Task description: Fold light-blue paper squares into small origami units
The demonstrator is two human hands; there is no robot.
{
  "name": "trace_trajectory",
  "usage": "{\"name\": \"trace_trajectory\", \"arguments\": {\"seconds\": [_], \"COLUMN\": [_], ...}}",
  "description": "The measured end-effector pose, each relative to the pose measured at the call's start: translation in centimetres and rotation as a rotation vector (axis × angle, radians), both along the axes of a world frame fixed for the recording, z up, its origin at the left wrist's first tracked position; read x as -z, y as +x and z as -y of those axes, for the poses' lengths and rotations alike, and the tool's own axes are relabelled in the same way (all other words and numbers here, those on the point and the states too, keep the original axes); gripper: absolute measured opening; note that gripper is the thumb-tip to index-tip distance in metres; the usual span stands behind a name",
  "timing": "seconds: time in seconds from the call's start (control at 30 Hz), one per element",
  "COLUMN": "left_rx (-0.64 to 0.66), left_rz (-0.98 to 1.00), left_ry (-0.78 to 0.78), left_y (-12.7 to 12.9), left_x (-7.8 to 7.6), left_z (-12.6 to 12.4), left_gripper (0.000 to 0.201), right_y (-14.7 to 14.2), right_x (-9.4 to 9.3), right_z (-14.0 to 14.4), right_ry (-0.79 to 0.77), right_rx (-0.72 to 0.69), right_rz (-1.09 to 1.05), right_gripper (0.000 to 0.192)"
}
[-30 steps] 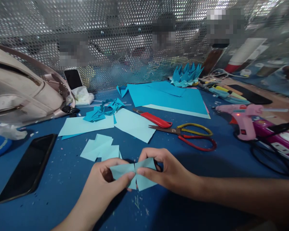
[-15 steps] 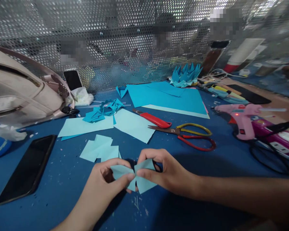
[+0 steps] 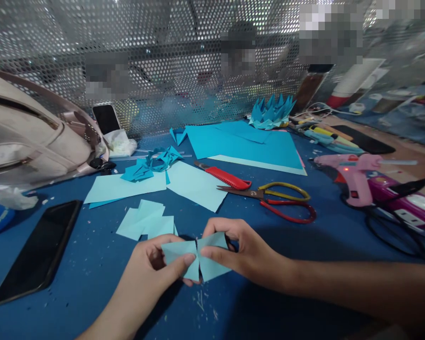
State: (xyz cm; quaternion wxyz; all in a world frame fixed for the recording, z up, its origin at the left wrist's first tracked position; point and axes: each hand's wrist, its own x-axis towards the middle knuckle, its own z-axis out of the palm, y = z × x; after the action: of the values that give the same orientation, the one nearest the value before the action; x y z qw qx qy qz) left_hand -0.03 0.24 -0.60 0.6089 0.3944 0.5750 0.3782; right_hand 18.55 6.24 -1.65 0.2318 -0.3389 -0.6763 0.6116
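The work in hand looks like the folding of a small light-blue paper piece [image 3: 194, 259], pinched at its middle so that it flares out to either side like a bow tie, low over the blue table [image 3: 304, 245] and close to the person. The left hand [image 3: 152, 269] grips the left wing, its thumb laid across the front of the paper near the centre crease and the other fingers curled behind; the right hand [image 3: 244, 255] grips the right wing, its thumb pressing close to the same crease and the index finger arched over the top edge. Both sets of fingers are closed down on the paper with hardly any gap, the two thumbs almost touching at the pinch. I judge the fold to be midway: the waist is gathered but the wings are still loose and uneven, so the next move calls for a firm, even squeeze at the centre without letting either wing slip or tear. Just beyond the hands lies a small stack of cut squares [image 3: 145, 222], then larger pale sheets [image 3: 194, 184] and a cluster of already folded blue pieces [image 3: 152, 163]. A red utility knife [image 3: 226, 177] and scissors [image 3: 272, 200] lie to the right, with a pink glue gun [image 3: 354, 177] farther off, and a dark phone [image 3: 38, 250] at the left.
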Motion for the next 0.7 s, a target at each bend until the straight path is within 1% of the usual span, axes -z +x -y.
{"name": "trace_trajectory", "arguments": {"seconds": [0.07,0.17,0.27,0.33,0.4,0.43,0.5,0.57,0.7], "left_rx": [-0.008,-0.065,-0.098,-0.079,-0.035,-0.010,0.024,0.032,-0.035], "left_rz": [-0.005,0.007,0.028,0.066,0.117,0.142,0.168,0.167,0.102], "left_ry": [0.015,0.013,-0.011,-0.016,-0.013,-0.009,-0.001,-0.006,-0.058], "left_y": [-0.1,-0.2,-0.5,-0.7,-0.8,-0.9,-1.0,-1.1,-1.1], "left_x": [0.0,0.2,0.5,0.6,0.8,0.9,1.0,1.1,1.2], "left_z": [0.1,0.2,0.2,0.1,0.0,0.0,-0.1,-0.1,0.1], "left_gripper": [0.022,0.027,0.030,0.031,0.032,0.033,0.034,0.036,0.049], "right_y": [0.0,0.1,0.1,0.0,-0.1,-0.1,-0.2,-0.3,-0.5], "right_x": [0.1,0.2,0.3,0.3,0.3,0.2,0.3,0.4,1.0], "right_z": [0.0,-0.2,-0.5,-0.5,-0.5,-0.4,-0.3,-0.2,-0.3], "right_ry": [0.035,0.107,0.090,0.125,0.207,0.225,0.191,0.107,0.033], "right_rx": [0.011,0.103,0.185,0.170,0.127,0.105,0.082,0.088,0.083], "right_rz": [0.004,-0.017,-0.043,-0.072,-0.107,-0.120,-0.136,-0.133,-0.155], "right_gripper": [0.028,0.023,0.016,0.012,0.016,0.018,0.016,0.017,0.032]}}
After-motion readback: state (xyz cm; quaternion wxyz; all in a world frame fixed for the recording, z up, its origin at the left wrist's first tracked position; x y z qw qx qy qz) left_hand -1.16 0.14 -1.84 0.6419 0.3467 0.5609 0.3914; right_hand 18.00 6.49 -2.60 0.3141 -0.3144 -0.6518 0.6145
